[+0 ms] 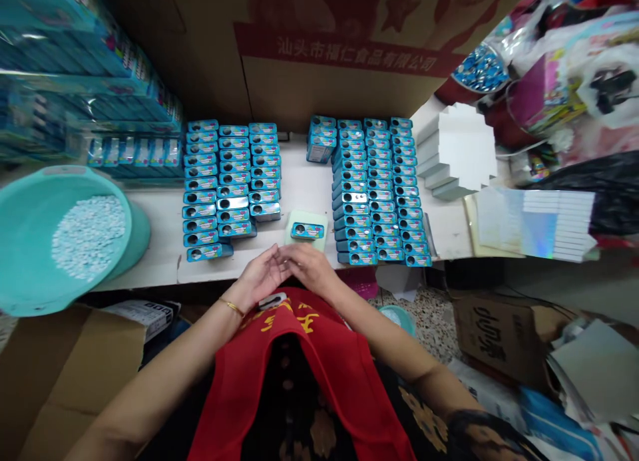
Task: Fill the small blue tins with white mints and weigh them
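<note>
My left hand (262, 275) and my right hand (310, 267) meet at the near edge of the white table (160, 221), fingertips touching, fingers curled together. What sits between them is too small to make out. Just beyond the hands a single blue tin (307, 231) lies on a pale green pad (306, 227). Rows of blue tins stand to the left (227, 185) and to the right (377, 191) of it. A gold bangle circles my left wrist.
A teal basin (30, 248) with small white pellets (88, 235) sits at the left. Stacked white cartons (456, 152) and shiny flat packs (549, 225) lie at the right. A big cardboard box (319, 55) backs the table. Cardboard boxes stand on the floor.
</note>
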`<state>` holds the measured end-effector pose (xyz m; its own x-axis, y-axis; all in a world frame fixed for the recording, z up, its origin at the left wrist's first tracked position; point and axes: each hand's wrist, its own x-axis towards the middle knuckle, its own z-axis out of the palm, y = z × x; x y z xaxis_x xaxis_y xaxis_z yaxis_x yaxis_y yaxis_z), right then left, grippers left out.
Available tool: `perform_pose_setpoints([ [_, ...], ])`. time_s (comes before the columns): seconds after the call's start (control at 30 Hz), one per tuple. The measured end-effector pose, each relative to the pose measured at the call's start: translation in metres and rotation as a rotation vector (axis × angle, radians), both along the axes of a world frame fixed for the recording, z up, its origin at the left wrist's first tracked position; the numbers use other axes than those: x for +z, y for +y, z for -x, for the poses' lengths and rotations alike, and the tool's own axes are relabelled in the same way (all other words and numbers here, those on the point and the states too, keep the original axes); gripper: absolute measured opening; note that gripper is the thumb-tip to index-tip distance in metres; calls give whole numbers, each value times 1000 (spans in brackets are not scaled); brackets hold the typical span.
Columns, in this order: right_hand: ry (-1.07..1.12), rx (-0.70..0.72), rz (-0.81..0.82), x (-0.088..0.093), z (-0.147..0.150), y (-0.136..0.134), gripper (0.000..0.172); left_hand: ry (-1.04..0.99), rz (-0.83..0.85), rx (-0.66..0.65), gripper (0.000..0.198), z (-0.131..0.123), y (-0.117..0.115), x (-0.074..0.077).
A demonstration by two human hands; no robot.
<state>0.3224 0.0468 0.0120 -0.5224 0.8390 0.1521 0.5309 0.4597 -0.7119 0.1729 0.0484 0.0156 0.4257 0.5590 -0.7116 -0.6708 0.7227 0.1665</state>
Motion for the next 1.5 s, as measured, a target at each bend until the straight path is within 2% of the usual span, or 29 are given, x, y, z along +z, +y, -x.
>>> perform_pose_setpoints([
  [0.1, -60, -172, -4, -2, -14, 24, 24, 33, -35, 14, 26, 3, 7, -1],
  [0.27, -134, -216, 49, -10, -24, 48, 23, 98, 7, 48, 24, 15, 0, -9],
  [0.43, 16, -257, 38, -12, -26, 49, 21, 115, 56, 86, 23, 33, -17, -14],
  [0.7, 185, -405, -7, -10, -38, 45, 16, 223, 127, 225, 22, 67, -33, -25],
  [0.97, 201, -347, 21, -10, -29, 42, 17, 304, 115, 284, 22, 87, -38, -32],
  [1.17, 174, -299, 1, -16, -22, 46, 18, 316, 144, 290, 21, 86, -41, -32],
  [1.3, 136, -399, -75, -16, -32, 50, 19, 338, 121, 296, 22, 89, -40, -30],
  [1.4, 129, -479, -126, -13, -49, 45, 20, 462, 3, 388, 19, 110, -32, -23],
  [1.5, 125, -537, -144, -11, -66, 34, 18, 687, -154, 564, 13, 154, -19, -8],
])
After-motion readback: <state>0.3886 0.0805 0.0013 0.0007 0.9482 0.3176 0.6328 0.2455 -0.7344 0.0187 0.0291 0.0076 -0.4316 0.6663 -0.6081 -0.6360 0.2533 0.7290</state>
